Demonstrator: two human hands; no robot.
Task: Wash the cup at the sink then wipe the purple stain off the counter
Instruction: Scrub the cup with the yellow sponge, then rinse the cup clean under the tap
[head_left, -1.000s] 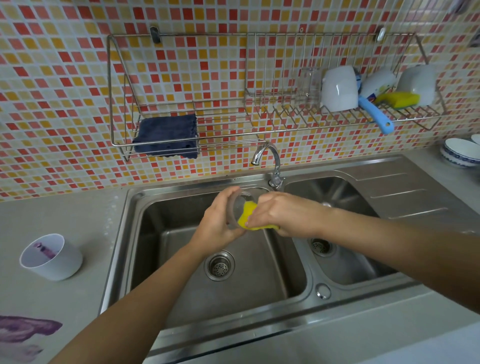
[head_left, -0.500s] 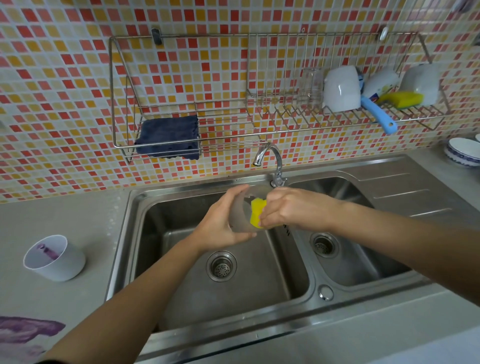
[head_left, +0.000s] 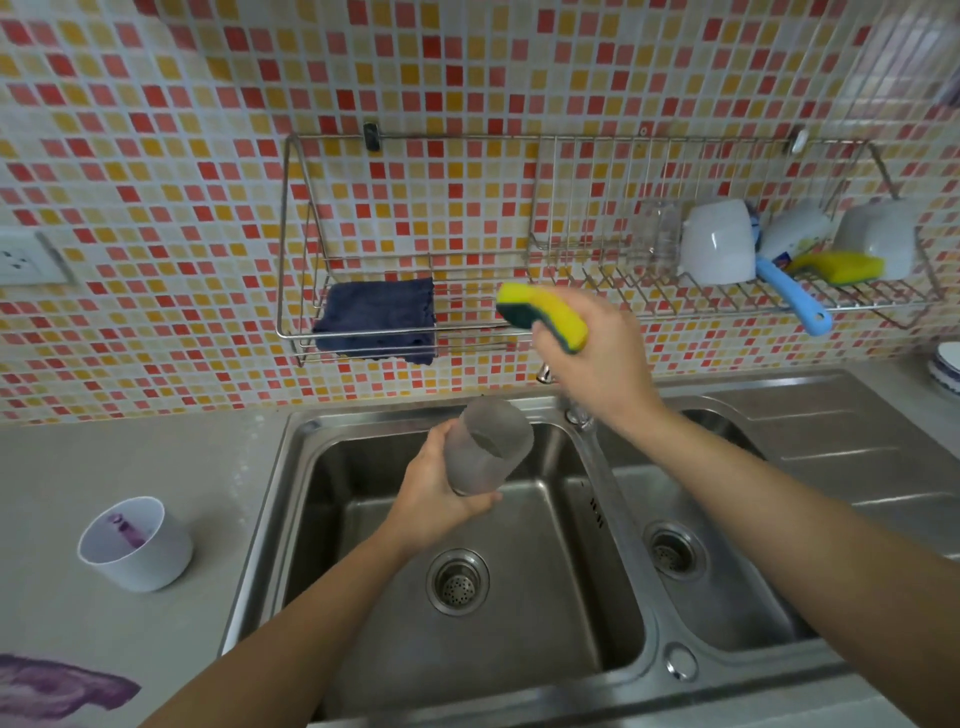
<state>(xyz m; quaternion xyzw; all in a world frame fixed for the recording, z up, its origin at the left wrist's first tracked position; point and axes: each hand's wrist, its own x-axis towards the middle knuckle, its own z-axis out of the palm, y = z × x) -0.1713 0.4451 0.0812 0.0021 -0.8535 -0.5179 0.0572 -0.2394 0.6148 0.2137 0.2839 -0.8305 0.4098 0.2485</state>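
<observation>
A clear cup (head_left: 488, 447) is being held by the left hand (head_left: 436, 501) over the left basin of the sink (head_left: 613, 525), tilted, probably so water drains into it. A sponge (head_left: 543, 315) is being grasped in the right hand's (head_left: 597, 358) grip, raised at 12 o'clock near the rack (head_left: 597, 296). The purple stain (head_left: 57, 686) is lying on the bench (head_left: 130, 457) at 8 o'clock, not yet wiped.

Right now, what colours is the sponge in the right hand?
The sponge is yellow with a dark green scouring side, seen clearly in the head view, held in the right hand.
</observation>
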